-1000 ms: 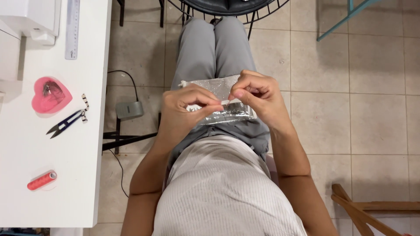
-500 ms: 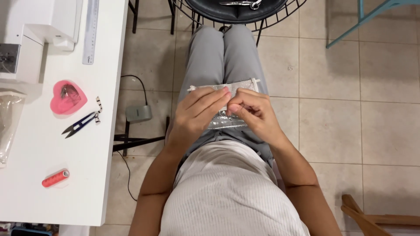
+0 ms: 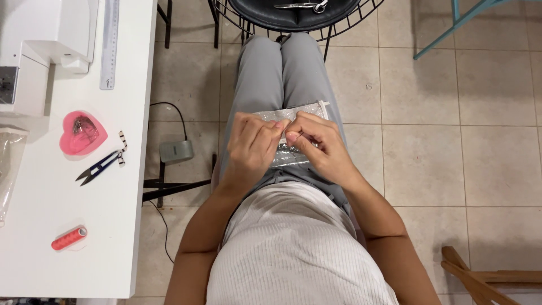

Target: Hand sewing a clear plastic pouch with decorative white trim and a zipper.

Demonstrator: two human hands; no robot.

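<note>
Since a moment ago we have drawn both hands closer together over our lap. From the head view, our left hand (image 3: 255, 144) and right hand (image 3: 316, 146) are curled shut, fingertips pinching the silvery fabric piece (image 3: 293, 131) lying across our grey-trousered thighs. On the white counter (image 3: 113, 226) to the left lie a pink heart-shaped box (image 3: 83, 133), thread snips (image 3: 99, 167) and a red thread spool (image 3: 69, 239).

A home sewing corner: a white sewing machine (image 3: 48, 42) sits on a white table (image 3: 107, 248) with a ruler (image 3: 109, 42), thread snips (image 3: 100, 167), a red thread spool (image 3: 69, 239) and a foot pedal (image 3: 176, 151) on the tiled floor (image 3: 451, 141).
</note>
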